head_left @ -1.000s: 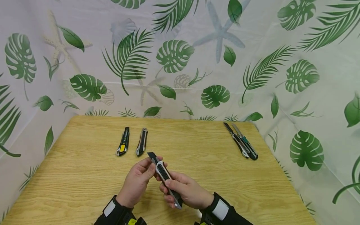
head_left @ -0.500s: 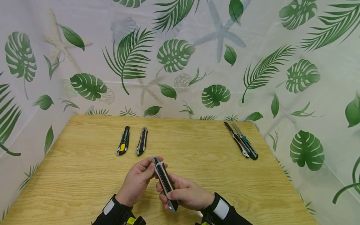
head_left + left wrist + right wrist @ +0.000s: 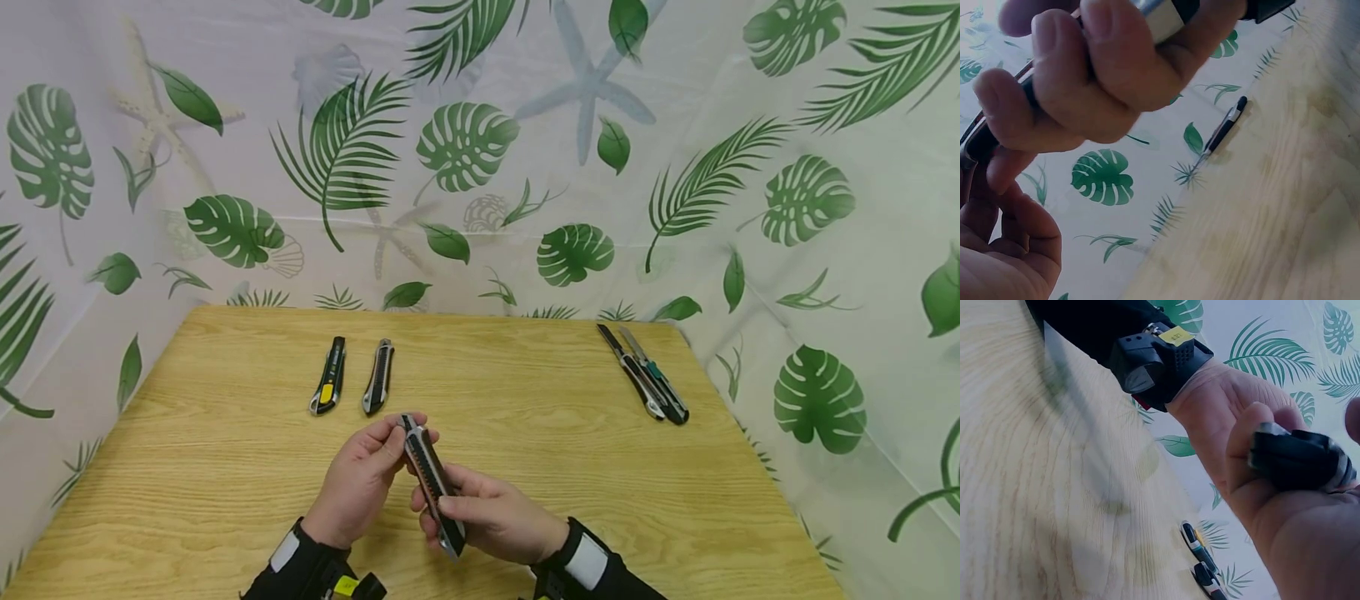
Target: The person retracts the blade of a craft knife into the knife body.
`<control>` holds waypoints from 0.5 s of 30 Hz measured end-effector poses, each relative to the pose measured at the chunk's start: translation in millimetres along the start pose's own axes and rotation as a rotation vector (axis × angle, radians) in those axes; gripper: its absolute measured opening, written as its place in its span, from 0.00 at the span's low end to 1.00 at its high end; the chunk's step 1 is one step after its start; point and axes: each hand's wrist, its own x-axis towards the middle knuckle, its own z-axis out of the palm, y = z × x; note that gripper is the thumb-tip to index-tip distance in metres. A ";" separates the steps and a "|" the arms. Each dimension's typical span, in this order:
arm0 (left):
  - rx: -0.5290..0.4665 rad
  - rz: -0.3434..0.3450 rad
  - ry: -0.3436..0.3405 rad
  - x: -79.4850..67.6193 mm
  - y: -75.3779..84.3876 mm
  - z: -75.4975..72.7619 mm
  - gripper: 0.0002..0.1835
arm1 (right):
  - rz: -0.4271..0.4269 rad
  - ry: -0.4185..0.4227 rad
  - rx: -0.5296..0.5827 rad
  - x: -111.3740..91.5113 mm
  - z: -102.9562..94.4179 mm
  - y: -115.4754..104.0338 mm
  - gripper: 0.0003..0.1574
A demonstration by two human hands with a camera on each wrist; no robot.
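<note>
A silver-and-black utility knife is held between both hands above the near middle of the table, tilted with its front end toward the upper left. My left hand pinches that front end between thumb and fingers. Around the rear of the handle my right hand is wrapped, thumb on top. In the right wrist view the knife's butt end sticks out of the grip. The left fingers curl over the knife in the left wrist view.
On the wooden table, a black utility knife with a yellow slider and a silver-and-black one lie at the back left. Two more knives, one black and silver, one with green, lie back right. Leaf-printed cloth hangs behind.
One second ago a dark blade stuck out of the knife's front; now far less shows past the left fingers. The right thumb moved back, then forward a little, and the butt end swung left.
</note>
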 end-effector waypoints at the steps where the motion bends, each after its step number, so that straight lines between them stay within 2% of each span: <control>1: -0.002 0.012 0.003 -0.2 1.8 -1.2 0.19 | -0.007 -0.008 -0.001 0.0 -0.1 0.4 0.22; 5: -0.025 0.067 0.021 -1.2 9.3 -6.7 0.16 | 0.001 -0.016 -0.015 -1.0 -2.5 2.0 0.25; 10: -0.047 0.114 0.033 -1.4 13.3 -8.7 0.16 | 0.022 0.047 -0.118 -0.2 -3.9 4.8 0.28; 12: 0.013 0.113 0.071 -1.3 12.4 -6.3 0.18 | -0.002 0.069 -0.146 0.8 -3.4 6.5 0.28; 15: 0.175 0.079 0.173 -2.5 8.9 -0.8 0.19 | -0.047 0.112 -0.164 2.4 -2.2 7.8 0.28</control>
